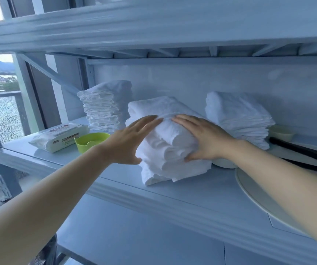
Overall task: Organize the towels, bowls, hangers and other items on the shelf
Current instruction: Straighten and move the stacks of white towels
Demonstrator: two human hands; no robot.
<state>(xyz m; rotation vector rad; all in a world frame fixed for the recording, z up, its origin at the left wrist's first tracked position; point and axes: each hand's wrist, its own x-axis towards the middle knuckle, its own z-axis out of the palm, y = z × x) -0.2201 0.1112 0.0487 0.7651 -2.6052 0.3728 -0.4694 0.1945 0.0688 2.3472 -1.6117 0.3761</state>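
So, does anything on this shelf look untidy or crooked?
Yes. The middle towel stack, pressed between the left hand and right hand, leans toward the front edge, and its lower towels stick out unevenly. The left stack and right stack look straighter.

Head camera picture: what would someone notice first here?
The left hand and right hand press either side of the middle towel pile on the shelf. A bright green bowl sits left of it, beside a wipes pack.
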